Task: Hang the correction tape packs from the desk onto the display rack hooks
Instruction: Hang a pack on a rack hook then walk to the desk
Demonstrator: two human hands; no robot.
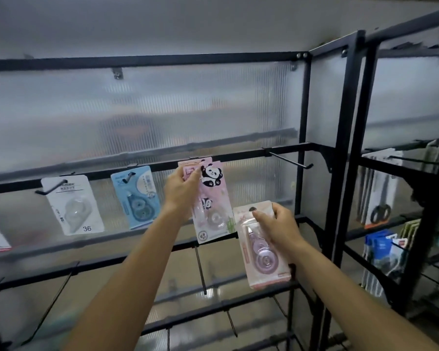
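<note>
Pinching the top of the pink panda pack (213, 198) with the left hand (181, 188), right at the black rail (238, 155) of the rack, apparently threading its hole onto a hook there. Gripping a second pink pack (264, 247) in the right hand (276, 224), thumb across its front, below and to the right of the panda pack, clear of any hook and seemingly waiting its turn. Already hanging left of the panda pack: a blue pack (137, 198), and further left a white pack (72, 206) marked 36, each on its own hook. Jutting out bare from the rail, up and to the right of the panda pack, one free hook (290, 160), a likely spot for the pack in the right hand. Judging the job as partly done, with at least one pack left to hang. Not showing the desk at all, so not telling how many packs remain there. Hiding the panda pack's hook behind the left fingers, so not confirming whether it is seated, or whether more than one card is stacked there. Cutting off another pack at the far left edge, and blurring the goods on the neighbouring rack to the right.
</note>
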